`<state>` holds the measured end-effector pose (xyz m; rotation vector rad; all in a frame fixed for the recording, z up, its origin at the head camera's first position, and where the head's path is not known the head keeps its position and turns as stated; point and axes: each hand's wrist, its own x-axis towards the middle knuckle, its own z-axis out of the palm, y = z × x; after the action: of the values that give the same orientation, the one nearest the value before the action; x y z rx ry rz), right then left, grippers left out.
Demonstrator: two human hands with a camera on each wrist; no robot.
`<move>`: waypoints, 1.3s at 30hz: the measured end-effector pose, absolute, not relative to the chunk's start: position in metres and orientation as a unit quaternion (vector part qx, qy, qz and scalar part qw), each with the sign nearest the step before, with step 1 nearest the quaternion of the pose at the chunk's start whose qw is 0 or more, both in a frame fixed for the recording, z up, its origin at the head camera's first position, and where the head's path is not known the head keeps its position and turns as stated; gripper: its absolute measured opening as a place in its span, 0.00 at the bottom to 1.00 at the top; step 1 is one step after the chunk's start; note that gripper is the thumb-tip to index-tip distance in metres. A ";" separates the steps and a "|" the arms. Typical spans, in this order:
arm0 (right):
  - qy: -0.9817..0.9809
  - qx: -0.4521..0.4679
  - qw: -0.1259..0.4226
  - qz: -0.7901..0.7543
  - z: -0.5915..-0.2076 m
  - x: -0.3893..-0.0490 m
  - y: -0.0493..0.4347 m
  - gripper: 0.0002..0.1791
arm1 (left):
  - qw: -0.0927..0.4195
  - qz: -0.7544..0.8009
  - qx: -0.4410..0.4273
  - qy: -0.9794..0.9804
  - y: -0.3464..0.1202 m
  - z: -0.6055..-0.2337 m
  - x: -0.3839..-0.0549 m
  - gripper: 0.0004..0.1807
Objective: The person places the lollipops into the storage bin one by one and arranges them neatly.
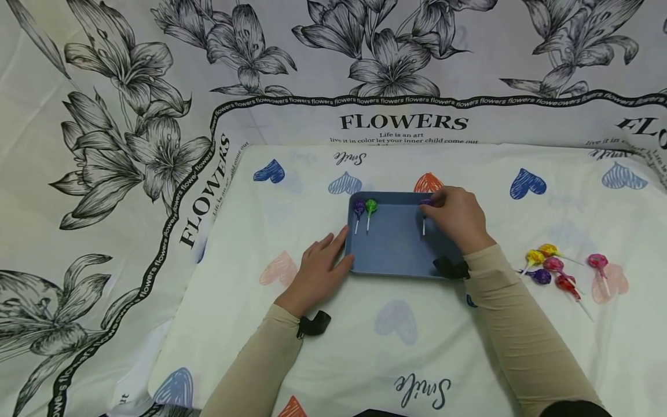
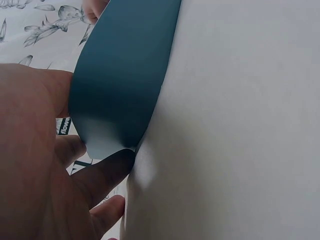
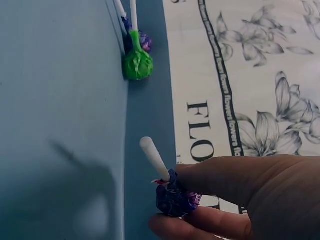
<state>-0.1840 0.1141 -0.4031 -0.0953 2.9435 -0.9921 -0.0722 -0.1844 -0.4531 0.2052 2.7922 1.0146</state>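
Between thumb and fingers, my right hand (image 1: 461, 218) pinches a purple-wrapped lollipop (image 3: 176, 199) by its head. Its white stick points toward me, over the right part of a blue tray (image 1: 391, 255). My left hand (image 1: 324, 267) rests at the tray's left side, fingers straight, fingertips and thumb touching the outer wall (image 2: 117, 95). Inside the tray, by the far left corner, a purple lollipop (image 1: 359, 208) and a green lollipop (image 1: 371, 207) lie side by side, sticks toward me.
On the cloth right of the tray lies a loose group of lollipops: yellow ones (image 1: 534, 258), pink ones (image 1: 597, 261), a red one (image 1: 565, 283) and a purple one (image 1: 541, 276). The white cloth (image 1: 333, 370) has printed hearts; a flower-printed cloth (image 1: 104, 174) extends behind and left.
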 end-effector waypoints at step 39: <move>0.952 -0.051 0.069 -0.295 -0.410 -0.204 0.049 0.17 | 0.088 0.337 0.072 0.935 -0.185 -0.451 -0.073 0.37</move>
<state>-0.2040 0.0494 -0.4097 -0.1543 2.8654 -0.8896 -0.0732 -0.1846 -0.4506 0.2147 2.7827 1.0017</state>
